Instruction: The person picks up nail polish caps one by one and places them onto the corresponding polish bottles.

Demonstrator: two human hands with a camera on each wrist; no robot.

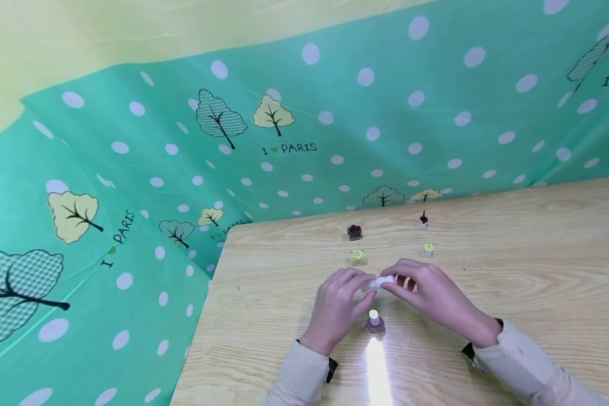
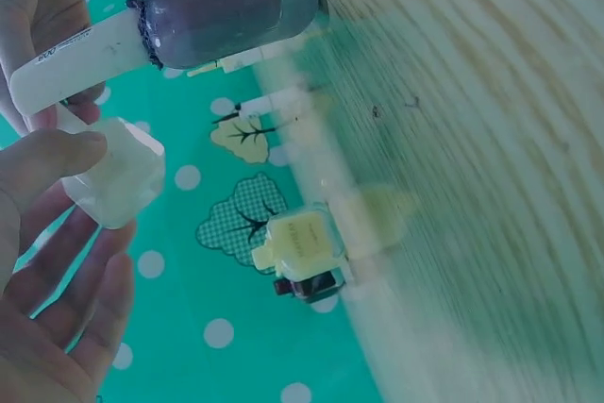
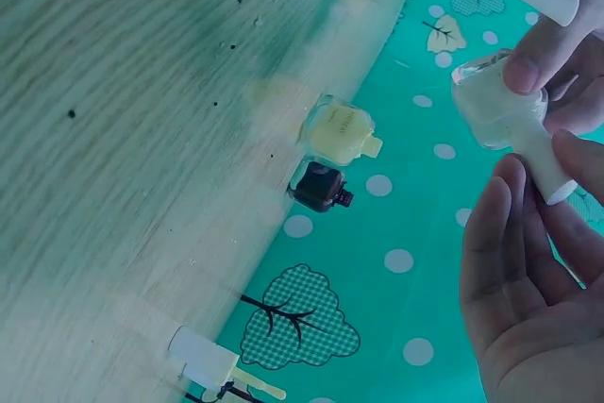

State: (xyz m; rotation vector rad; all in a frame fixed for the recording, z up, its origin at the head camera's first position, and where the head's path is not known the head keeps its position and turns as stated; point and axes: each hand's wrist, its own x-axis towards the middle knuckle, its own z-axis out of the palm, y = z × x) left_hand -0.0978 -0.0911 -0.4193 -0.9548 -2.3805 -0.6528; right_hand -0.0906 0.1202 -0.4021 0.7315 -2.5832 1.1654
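A nail polish bottle of white polish (image 1: 379,282) with a white cap is held between both hands above the table, lying nearly sideways. My left hand (image 1: 336,301) grips its glass body, thumb on the near face, as the left wrist view shows. With thumb and fingertips, my right hand (image 1: 431,293) pinches the cap (image 3: 545,169). The cap sits on the bottle's neck. Just below the hands stands a capped bottle of purple nail polish (image 1: 375,324), upright, touched by neither hand.
Behind the hands stand two uncapped bottles, one yellow (image 1: 357,257) and one dark (image 1: 354,232). To their right, a cap with a yellow brush (image 1: 428,250) and a cap with a dark brush (image 1: 423,221) stand brush-up. A green dotted cloth (image 1: 304,135) hangs behind the wooden table (image 1: 254,316).
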